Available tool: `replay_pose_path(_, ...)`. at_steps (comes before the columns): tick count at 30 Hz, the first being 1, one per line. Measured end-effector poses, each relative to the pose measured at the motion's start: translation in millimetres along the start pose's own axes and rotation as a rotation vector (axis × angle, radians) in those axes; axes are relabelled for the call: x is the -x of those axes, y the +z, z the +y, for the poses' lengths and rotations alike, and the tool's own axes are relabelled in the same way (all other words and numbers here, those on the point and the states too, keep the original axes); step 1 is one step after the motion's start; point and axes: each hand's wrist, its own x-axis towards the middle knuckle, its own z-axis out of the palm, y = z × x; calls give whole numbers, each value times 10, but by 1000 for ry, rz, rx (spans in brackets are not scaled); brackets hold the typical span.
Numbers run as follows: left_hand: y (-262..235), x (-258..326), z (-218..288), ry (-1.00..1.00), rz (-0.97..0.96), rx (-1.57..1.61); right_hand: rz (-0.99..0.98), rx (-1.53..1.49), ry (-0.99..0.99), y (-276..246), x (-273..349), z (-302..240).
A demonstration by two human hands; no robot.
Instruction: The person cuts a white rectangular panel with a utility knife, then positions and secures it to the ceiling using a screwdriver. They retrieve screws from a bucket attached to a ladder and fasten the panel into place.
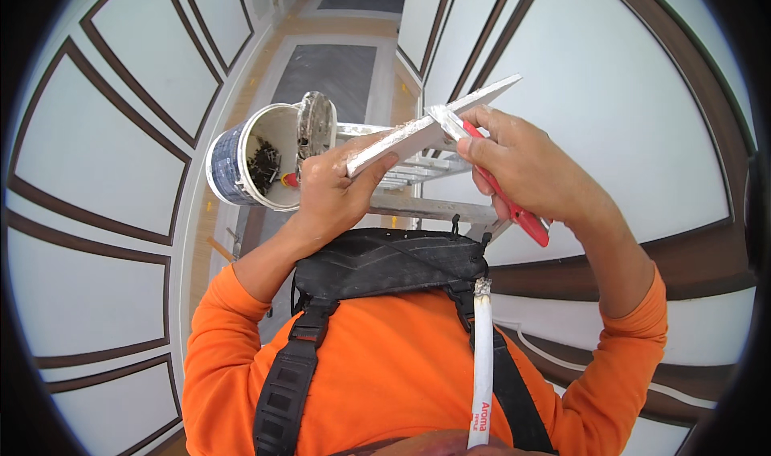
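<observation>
My left hand grips the near end of a narrow white board, thumb on one side and fingers around the other. The board slants up and away to the right, its edges rough. My right hand is closed around a red-handled utility knife. Its pale metal front lies against the board's upper edge near the middle; the blade tip cannot be made out. Beyond my left hand hangs or stands a white bucket with a blue label, holding dark small pieces that look like screws. A grimy round disc is at its rim.
An aluminium ladder is in front of me, below the board. Panelled walls with brown trim rise on both sides. The floor has grey and tan areas. A black chest pouch and a cigarette are close to me.
</observation>
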Motion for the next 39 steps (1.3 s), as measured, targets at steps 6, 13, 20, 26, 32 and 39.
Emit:
replay_pose_path(6,-14,41,-30,100,-43,-84,-44,147,104,45,43,-253)
replay_pose_path(13,-3,55,-11,85,-54,-58,39,792,-475,57,28,36)
replay_pose_path(20,19,60,-80,128,-46,3,92,447,-99,209,124,-101)
replay_pose_path(26,19,93,-74,159,-43,9,78,307,1,363,105,-184)
replay_pose_path(32,-86,42,95,-31,-55,14,474,602,-438,476,81,113)
replay_pose_path(39,-45,69,26,-49,4,44,614,793,-569,775,75,213)
